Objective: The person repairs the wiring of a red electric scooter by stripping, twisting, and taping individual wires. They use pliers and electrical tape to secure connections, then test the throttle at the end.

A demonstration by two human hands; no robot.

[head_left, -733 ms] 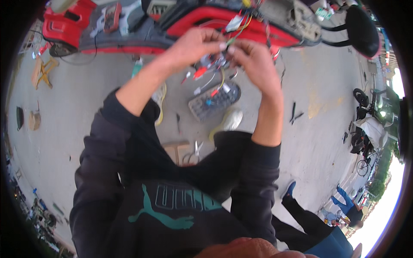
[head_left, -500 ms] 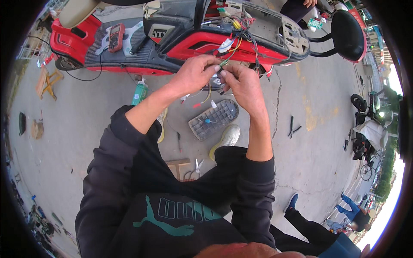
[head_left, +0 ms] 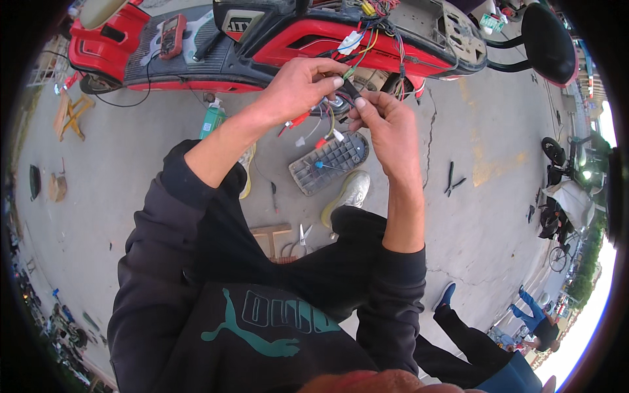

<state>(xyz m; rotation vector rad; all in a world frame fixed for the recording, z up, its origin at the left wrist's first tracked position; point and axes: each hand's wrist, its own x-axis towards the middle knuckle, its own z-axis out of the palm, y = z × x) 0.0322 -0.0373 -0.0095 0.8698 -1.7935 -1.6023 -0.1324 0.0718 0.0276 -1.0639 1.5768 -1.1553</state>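
My left hand (head_left: pixel 301 92) pinches a green wire (head_left: pixel 349 72) where it meets a short black piece (head_left: pixel 350 88), perhaps a sleeve or tape. My right hand (head_left: pixel 386 124) grips the lower end of that black piece between thumb and fingers. Both hands are in front of a red scooter (head_left: pixel 308 39), from whose open side a bundle of coloured wires (head_left: pixel 386 33) with a white connector (head_left: pixel 349 42) hangs. Loose leads with red and white connectors (head_left: pixel 321 141) dangle below my hands, over a grey ribbed plastic cover (head_left: pixel 308 171) on the ground. A red multimeter (head_left: pixel 171 36) lies on the scooter's footboard.
On the concrete: a green box (head_left: pixel 211 121), wooden stool (head_left: pixel 69 114), pliers (head_left: pixel 452 180), scissors (head_left: pixel 303 237), wooden piece (head_left: pixel 268 236) and thin tool (head_left: pixel 274 196). Parked bikes (head_left: pixel 557 209) stand right. Other people (head_left: pixel 537 321) are at lower right, one close by (head_left: pixel 458 327).
My right hand has shifted slightly down and right from my left, baring more of the black piece between them. The whole view has also shifted a little.
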